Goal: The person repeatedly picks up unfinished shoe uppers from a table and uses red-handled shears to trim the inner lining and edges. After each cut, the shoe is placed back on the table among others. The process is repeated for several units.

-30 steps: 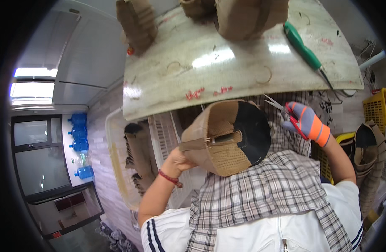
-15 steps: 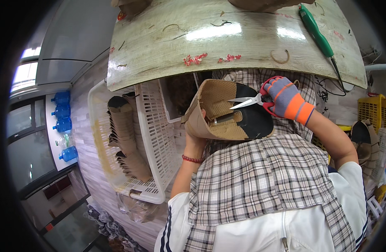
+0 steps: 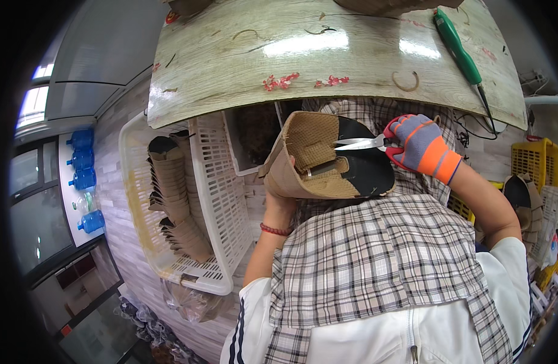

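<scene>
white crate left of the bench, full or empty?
Partly full. The white slatted crate holds a stacked row of tan shoe uppers along one side; the rest of its inside shows bare slats.

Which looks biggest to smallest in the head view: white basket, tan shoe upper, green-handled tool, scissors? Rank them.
1. White basket
2. Tan shoe upper, though it sits nearer the camera
3. Green-handled tool
4. Scissors, partly hidden by the gloved right hand

The tan woven cloth shoe upper (image 3: 318,161) looks rough, its black sole part matt. The silver metal scissors (image 3: 358,143) shine. The pale wooden tabletop (image 3: 327,54) looks glossy.
</scene>
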`<state>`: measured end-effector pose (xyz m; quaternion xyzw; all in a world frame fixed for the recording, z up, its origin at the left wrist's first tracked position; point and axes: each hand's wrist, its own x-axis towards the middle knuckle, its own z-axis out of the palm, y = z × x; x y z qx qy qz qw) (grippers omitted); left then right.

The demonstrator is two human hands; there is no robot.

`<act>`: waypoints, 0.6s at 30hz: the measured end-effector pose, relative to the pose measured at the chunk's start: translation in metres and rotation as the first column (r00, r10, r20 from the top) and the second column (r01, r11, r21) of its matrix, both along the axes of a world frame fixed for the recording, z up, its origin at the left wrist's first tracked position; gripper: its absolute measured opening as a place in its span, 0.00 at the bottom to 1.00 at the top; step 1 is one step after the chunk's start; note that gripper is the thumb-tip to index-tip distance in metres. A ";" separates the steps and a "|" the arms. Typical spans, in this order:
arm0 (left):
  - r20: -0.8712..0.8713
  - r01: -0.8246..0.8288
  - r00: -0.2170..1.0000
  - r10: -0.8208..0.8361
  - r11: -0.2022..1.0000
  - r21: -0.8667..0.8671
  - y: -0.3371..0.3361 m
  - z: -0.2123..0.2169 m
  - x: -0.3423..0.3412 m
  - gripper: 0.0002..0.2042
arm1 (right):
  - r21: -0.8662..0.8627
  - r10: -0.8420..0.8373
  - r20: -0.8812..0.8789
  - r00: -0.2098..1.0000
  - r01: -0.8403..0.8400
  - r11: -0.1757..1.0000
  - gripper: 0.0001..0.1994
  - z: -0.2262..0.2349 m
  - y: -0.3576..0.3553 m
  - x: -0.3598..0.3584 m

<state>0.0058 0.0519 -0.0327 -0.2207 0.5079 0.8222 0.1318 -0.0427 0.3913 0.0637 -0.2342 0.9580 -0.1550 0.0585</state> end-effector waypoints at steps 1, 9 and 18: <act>0.005 -0.011 1.000 0.011 1.000 0.020 -0.001 0.001 0.001 0.22 | 0.026 0.001 0.010 1.000 -0.001 1.000 0.16 -0.001 -0.001 0.000; 0.050 -0.163 0.987 0.155 0.955 0.249 0.007 0.020 -0.003 0.13 | 0.126 0.012 0.050 0.999 -0.018 0.992 0.16 -0.004 -0.002 -0.002; 0.145 -0.159 0.980 0.138 0.976 0.150 0.012 0.034 -0.006 0.09 | 0.275 -0.024 0.148 0.989 -0.018 0.961 0.15 0.002 -0.007 -0.003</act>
